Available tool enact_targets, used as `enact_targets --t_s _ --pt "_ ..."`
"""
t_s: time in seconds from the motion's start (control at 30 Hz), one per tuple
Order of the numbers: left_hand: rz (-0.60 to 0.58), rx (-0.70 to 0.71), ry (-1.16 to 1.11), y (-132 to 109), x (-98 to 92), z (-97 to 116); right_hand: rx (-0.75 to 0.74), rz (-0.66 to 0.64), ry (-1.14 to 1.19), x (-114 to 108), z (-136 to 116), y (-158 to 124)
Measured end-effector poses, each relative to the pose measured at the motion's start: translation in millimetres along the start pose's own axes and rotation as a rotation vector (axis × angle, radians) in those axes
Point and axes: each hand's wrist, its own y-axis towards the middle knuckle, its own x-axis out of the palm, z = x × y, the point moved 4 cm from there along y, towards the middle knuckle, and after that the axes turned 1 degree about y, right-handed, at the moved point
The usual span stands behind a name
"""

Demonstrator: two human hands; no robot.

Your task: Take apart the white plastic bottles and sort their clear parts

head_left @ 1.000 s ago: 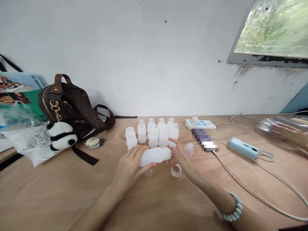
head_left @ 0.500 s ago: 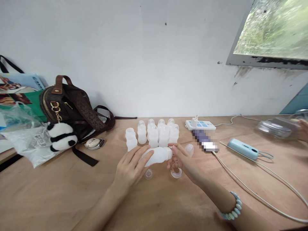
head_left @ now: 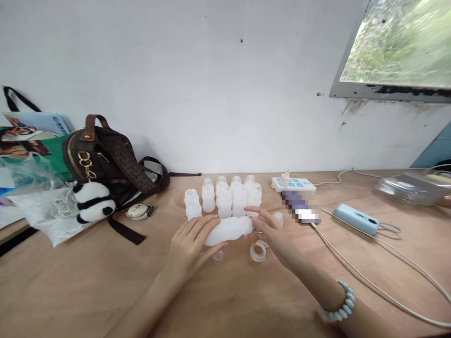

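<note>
White bottle [head_left: 228,230] on its side at centre, neck to the right, above the worktop [head_left: 225,300]. My left grip [head_left: 192,241] is wrapped round its body. My right grip [head_left: 269,232] is part-curled at the neck; I cannot tell whether it pinches anything. Clear ring [head_left: 258,258] lies just nearer. Capped bottles [head_left: 224,204] stand beyond. At left, printed label [head_left: 62,206] on plastic bag [head_left: 38,213] and lettering [head_left: 61,124] on blue package [head_left: 45,121]: too small for me to read.

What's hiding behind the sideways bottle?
Standing baby bottles with clear domed caps, plus an uncapped bottle on the left. The held bottle and left hand cover whatever is directly behind them.
</note>
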Motion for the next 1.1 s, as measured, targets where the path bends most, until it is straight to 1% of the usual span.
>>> enact_targets --t_s 0.07,0.13,0.2,0.27,0.3,0.37,0.43,0.5,0.53,0.6,0.67,0.73,0.77,0.8,0.9,0.97,1.03,1.1 --pt "0.012 0.084 0.060 -2 1.0 2 0.053 0.005 -0.019 0 5 2" --pt "0.027 0.132 0.087 -4 1.6 3 0.079 0.002 -0.043 0 8 4" --pt "0.033 0.133 0.070 -5 1.5 3 0.064 -0.006 -0.050 1 8 4" --pt "0.025 0.071 0.009 -4 0.7 1 -0.001 -0.016 -0.078 1 4 3" --pt "0.014 0.016 -0.040 -3 0.2 0 -0.055 -0.019 -0.103 1 2 2" --pt "-0.024 -0.150 -0.158 -1 -0.2 -5 -0.218 -0.020 -0.177 0 -5 0" --pt "-0.087 -0.365 -0.290 1 1.4 -12 -0.434 -0.007 -0.309 0 -13 -3" --pt "-0.168 -0.582 -0.470 -1 6.0 -22 -0.642 0.038 -0.492 0 -18 -8" --pt "-0.197 -0.680 -0.575 -2 8.8 -26 -0.722 0.070 -0.575 0 -20 -10" --pt "-0.202 -0.844 -0.761 -5 13.7 -36 -0.811 0.134 -0.677 -1 -22 -13" --pt "-0.147 -0.945 -0.858 -7 17.1 -44 -0.818 0.178 -0.708 -2 -22 -13" --pt "-0.117 -0.959 -0.916 -8 21.0 -49 -0.784 0.195 -0.725 -3 -21 -11" --pt "-0.136 -0.947 -0.955 -8 24.2 -49 -0.768 0.196 -0.732 -3 -21 -11" --pt "-0.179 -0.932 -0.999 -9 28.2 -49 -0.756 0.191 -0.737 -3 -20 -10" --pt "-0.360 -0.915 -1.109 -16 42.3 -46 -0.747 0.160 -0.739 -1 -17 -10" --pt "-0.442 -0.905 -1.157 -25 51.5 -45 -0.728 0.130 -0.736 0 -15 -10" --pt "-0.476 -0.881 -1.186 -33 60.1 -45 -0.710 0.102 -0.734 1 -13 -10" --pt "-0.486 -0.852 -1.187 -39 67.8 -46 -0.705 0.077 -0.741 3 -12 -10"
